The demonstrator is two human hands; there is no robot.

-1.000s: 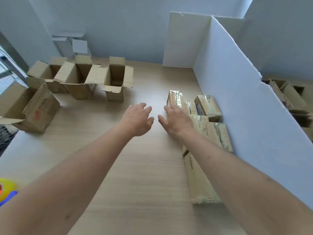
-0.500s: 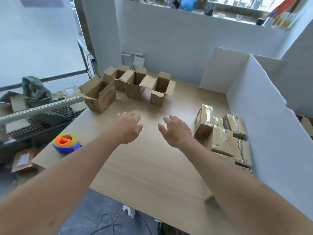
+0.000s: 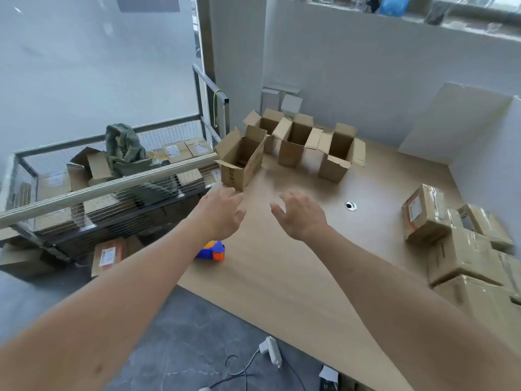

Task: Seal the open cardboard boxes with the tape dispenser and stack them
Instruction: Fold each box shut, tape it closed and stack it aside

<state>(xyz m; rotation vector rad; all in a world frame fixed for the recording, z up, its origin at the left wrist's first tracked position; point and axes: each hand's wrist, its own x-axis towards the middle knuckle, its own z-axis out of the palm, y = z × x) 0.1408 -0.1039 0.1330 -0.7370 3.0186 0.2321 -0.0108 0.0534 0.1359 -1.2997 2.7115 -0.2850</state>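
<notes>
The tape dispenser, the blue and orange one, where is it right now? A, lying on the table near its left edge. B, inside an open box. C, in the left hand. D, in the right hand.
A: the tape dispenser lies on the table, partly hidden behind the left forearm; both hands are empty.

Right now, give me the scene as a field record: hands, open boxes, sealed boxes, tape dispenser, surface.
left hand: open, fingers spread, holding nothing, above the table's left edge
right hand: open, fingers spread, holding nothing, over the table
open boxes: four upright at the far left of the table, flaps up; nearest open box just beyond the left hand
sealed boxes: taped, clustered along the table's right side
tape dispenser: blue and orange, on the table's left edge, partly hidden by the left forearm
table: light wood
</notes>
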